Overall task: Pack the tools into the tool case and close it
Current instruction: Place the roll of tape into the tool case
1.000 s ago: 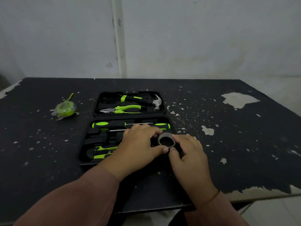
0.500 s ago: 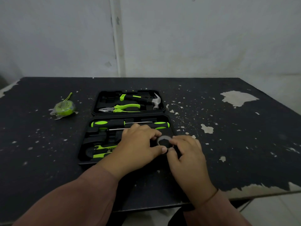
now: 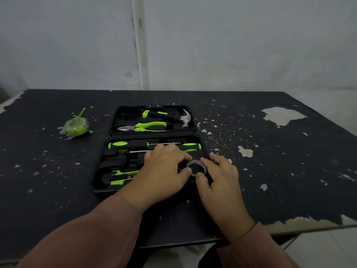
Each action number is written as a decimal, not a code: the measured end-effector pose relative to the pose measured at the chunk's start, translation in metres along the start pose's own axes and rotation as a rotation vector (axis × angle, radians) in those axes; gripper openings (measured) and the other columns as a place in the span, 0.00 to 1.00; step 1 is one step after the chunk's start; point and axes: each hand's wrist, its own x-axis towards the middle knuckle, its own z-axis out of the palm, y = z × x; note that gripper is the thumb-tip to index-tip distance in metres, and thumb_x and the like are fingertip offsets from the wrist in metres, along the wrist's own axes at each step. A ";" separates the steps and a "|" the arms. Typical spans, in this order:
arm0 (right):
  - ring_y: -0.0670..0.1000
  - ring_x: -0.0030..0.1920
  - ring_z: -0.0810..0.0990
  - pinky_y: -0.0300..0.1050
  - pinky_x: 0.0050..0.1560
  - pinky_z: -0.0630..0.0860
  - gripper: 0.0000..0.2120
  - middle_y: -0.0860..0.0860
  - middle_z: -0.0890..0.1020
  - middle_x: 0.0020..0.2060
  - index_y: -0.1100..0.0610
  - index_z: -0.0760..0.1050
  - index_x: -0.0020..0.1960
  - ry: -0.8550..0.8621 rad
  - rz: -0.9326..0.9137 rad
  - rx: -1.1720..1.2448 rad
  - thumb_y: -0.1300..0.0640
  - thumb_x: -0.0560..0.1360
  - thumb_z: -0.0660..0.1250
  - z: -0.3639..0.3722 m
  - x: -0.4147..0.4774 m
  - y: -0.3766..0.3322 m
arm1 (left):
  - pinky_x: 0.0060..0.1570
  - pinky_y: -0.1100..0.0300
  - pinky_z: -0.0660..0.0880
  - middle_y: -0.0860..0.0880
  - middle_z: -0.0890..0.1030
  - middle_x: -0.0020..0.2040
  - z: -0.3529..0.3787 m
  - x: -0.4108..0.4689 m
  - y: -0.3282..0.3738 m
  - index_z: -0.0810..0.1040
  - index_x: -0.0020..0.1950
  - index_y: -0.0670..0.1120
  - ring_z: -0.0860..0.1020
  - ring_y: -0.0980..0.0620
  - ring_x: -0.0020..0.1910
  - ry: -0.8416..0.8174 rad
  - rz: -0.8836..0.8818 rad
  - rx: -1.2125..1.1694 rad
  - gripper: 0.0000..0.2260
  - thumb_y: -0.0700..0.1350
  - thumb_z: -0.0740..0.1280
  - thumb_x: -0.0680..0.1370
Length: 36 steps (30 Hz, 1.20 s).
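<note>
An open black tool case lies flat on the table in front of me. Its far half holds a hammer and green pliers. Its near half holds two green-and-black screwdrivers and a green utility knife. A dark roll of tape sits at the near half's right end. My left hand and my right hand both pinch the roll with fingertips, pressing it into the case. A green tape measure in clear wrap lies on the table left of the case.
The black table has chipped paint and pale worn patches. Its near edge runs just below my wrists. A grey wall stands behind the far edge.
Both hands stay on the tape roll; the fingers shifted slightly around it and the roll sits a little lower in its slot. Nothing else moved.
</note>
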 end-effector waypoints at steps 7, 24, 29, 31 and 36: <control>0.49 0.67 0.61 0.32 0.60 0.54 0.23 0.51 0.68 0.67 0.53 0.72 0.65 0.023 0.031 0.046 0.50 0.72 0.58 0.001 0.002 0.003 | 0.54 0.57 0.57 0.56 0.74 0.54 -0.001 0.001 0.000 0.75 0.61 0.59 0.66 0.52 0.59 -0.028 -0.027 0.004 0.15 0.55 0.64 0.74; 0.51 0.67 0.66 0.36 0.64 0.58 0.21 0.56 0.70 0.65 0.59 0.74 0.63 0.006 0.073 0.084 0.54 0.73 0.58 0.002 0.001 0.001 | 0.60 0.52 0.64 0.53 0.74 0.57 -0.001 -0.003 0.003 0.72 0.65 0.57 0.70 0.50 0.60 -0.054 0.044 0.093 0.16 0.54 0.60 0.77; 0.52 0.68 0.63 0.36 0.64 0.53 0.18 0.55 0.67 0.68 0.57 0.73 0.64 0.030 0.065 0.043 0.56 0.75 0.63 0.000 0.000 -0.002 | 0.61 0.52 0.64 0.54 0.75 0.59 -0.006 -0.009 0.003 0.71 0.66 0.56 0.70 0.50 0.61 -0.009 0.058 0.148 0.17 0.54 0.59 0.78; 0.52 0.68 0.62 0.37 0.63 0.53 0.20 0.55 0.66 0.69 0.56 0.72 0.64 0.063 0.052 0.020 0.51 0.74 0.62 -0.001 -0.002 -0.004 | 0.61 0.53 0.64 0.55 0.75 0.58 -0.011 -0.012 -0.002 0.71 0.66 0.56 0.70 0.52 0.60 0.031 0.051 0.094 0.17 0.53 0.59 0.77; 0.51 0.66 0.61 0.42 0.64 0.56 0.18 0.53 0.67 0.68 0.53 0.74 0.63 0.100 -0.014 -0.002 0.53 0.74 0.64 -0.009 0.002 -0.016 | 0.56 0.49 0.72 0.55 0.78 0.47 -0.039 -0.012 -0.033 0.79 0.58 0.54 0.75 0.50 0.52 0.233 0.000 -0.109 0.15 0.51 0.61 0.73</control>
